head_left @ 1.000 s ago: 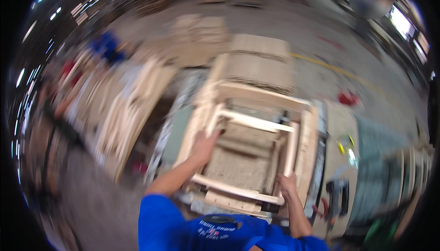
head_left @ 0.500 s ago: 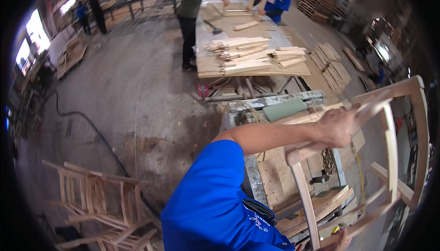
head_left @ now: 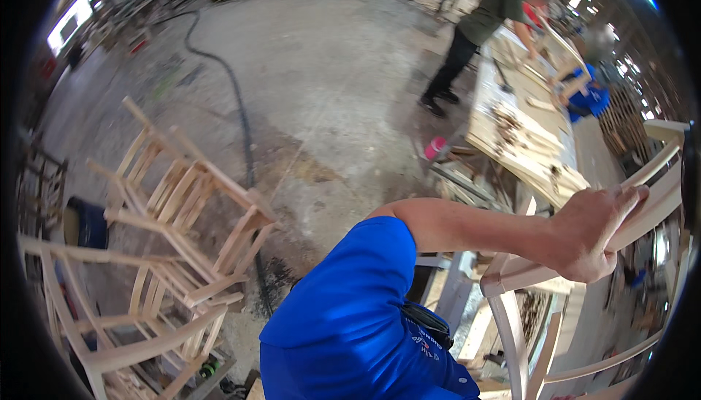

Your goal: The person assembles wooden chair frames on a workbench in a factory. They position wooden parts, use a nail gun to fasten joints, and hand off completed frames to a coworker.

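My left hand point(head_left: 584, 236) is wrapped round a rail of a pale wooden chair frame point(head_left: 511, 341), held up at the right side of the view. My left arm in its blue sleeve stretches across to it. One leg of the frame runs down from the corner joint toward the lower edge, and its far end is cut off by the dark rim. My right hand does not show clearly; the lower right edge cuts that part off.
Unfinished wooden chairs point(head_left: 182, 195) stand jumbled at the left. A black hose point(head_left: 241, 108) crosses the concrete floor. At the upper right, two people work by a table point(head_left: 482, 126) stacked with wooden parts point(head_left: 537, 144). A pink object point(head_left: 435, 147) lies near its legs.
The view has swung left, bringing the chairs at the left further in and shifting the worktable right. My left hand keeps hold of the frame; my right hand has dropped out of sight.
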Available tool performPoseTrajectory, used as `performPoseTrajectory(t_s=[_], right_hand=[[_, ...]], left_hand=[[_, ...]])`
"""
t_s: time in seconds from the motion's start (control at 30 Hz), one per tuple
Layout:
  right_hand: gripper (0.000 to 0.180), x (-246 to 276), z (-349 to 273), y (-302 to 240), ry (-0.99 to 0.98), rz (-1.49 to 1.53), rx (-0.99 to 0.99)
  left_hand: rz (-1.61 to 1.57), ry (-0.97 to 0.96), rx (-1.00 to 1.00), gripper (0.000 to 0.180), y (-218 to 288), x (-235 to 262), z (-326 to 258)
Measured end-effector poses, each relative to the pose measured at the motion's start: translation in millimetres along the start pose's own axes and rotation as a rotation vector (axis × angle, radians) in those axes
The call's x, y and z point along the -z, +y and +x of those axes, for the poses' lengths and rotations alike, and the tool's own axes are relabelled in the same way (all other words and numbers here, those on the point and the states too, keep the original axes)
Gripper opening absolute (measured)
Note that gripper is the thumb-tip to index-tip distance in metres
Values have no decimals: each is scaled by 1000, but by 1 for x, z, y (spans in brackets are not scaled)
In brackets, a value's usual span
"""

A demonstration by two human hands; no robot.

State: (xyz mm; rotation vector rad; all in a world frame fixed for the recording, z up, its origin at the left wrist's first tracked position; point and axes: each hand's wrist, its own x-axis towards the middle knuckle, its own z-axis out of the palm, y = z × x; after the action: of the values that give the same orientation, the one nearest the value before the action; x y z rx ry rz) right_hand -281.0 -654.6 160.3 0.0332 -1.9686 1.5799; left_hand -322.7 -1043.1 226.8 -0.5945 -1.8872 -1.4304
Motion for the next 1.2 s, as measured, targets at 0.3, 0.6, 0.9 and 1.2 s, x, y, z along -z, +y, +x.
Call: performPoseTrajectory(t_s=[0.3,0.6,0.9,1.2], right_hand=[[44,-171,18,-2,-509,215,-10],[45,-425,16,24,-1030,320,-91],[25,-698,-18,60,-1513,292,-95],[17,-874,-92,78,-1876,378,-321]], left_hand=[[426,486,57,79,14,195,-110],[678,895,424,82,-15,289,-201],[857,1179,691,79,-112,367,-232],[1028,1398,1055,78,-165,411,-258]])
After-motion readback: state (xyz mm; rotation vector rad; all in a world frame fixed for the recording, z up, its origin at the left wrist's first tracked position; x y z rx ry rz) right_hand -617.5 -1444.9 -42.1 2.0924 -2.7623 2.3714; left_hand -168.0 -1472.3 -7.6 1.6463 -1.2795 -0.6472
